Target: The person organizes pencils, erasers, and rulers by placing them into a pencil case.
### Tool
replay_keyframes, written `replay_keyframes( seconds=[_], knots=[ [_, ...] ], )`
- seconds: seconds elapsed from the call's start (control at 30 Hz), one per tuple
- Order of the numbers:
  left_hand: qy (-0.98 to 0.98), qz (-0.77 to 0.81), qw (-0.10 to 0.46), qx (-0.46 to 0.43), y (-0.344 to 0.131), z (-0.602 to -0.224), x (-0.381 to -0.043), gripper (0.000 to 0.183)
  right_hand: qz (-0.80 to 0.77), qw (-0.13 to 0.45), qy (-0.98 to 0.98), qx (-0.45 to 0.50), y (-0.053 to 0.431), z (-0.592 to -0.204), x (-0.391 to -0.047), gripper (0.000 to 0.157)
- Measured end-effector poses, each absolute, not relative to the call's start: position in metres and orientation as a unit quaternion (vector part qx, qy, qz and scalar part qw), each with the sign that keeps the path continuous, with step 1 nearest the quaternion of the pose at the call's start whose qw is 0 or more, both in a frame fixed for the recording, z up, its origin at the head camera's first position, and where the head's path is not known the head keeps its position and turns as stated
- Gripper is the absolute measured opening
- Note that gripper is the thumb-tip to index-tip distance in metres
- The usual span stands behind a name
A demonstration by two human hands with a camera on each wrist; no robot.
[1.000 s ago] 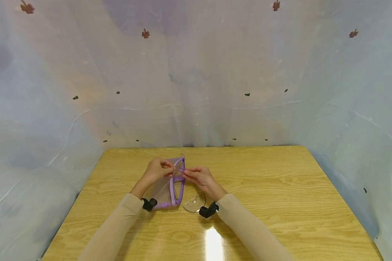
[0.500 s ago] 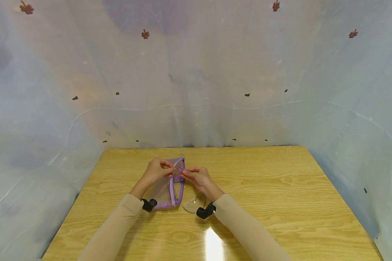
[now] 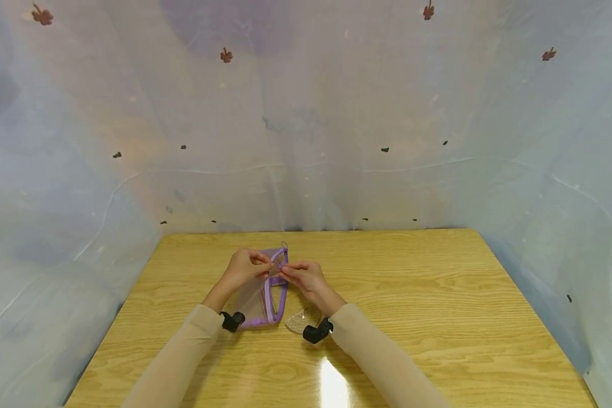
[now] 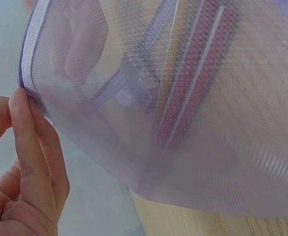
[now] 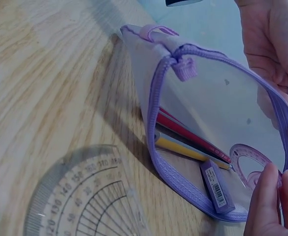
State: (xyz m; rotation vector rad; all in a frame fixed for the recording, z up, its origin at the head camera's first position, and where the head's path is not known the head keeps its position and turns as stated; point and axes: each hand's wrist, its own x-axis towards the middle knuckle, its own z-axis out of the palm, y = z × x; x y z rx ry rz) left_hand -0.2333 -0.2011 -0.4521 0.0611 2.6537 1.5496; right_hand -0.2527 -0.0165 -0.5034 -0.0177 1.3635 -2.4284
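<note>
A see-through purple mesh pencil case (image 3: 250, 300) stands unzipped on the table, its mouth facing right. With thumb and fingertips my left hand (image 3: 246, 265) pinches the zipped rim (image 4: 26, 73) of the mouth. My right hand (image 3: 308, 279) is at the opening; its fingertips (image 5: 268, 189) pinch a small purple curved piece with scale marks, which looks like a protractor (image 5: 242, 150), partly hidden by the fingers. Inside the case lie a red pencil (image 5: 193, 135), a yellow pencil (image 5: 178, 147) and a purple eraser (image 5: 216, 189) with a barcode label.
A clear half-round protractor (image 5: 84, 196) lies flat on the wooden table (image 3: 438, 317), below my right wrist. A pale patterned curtain (image 3: 306, 113) surrounds the table at the back and both sides. Black wrist cameras (image 3: 233, 321) sit on both wrists.
My right hand has moved slightly left with the purple piece, toward the case's mouth. The left hand keeps its grip on the rim. The clear protractor stays in place.
</note>
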Motion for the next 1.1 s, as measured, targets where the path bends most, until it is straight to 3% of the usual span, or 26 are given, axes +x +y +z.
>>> replay_keyframes(
  seconds=[0.77,1.1],
  knots=[
    [0.865,0.5,0.028,0.02,-0.2029,-0.4528,-0.2341,0.014,-0.847,0.189,0.497,-0.004,-0.0212,-0.5026,-0.2509,0.029],
    [0.869,0.495,0.022,0.019,-0.2024,-0.4531,-0.2347,0.013,-0.774,0.162,0.608,-0.073,-0.0181,-0.5028,-0.2518,0.021]
  ],
)
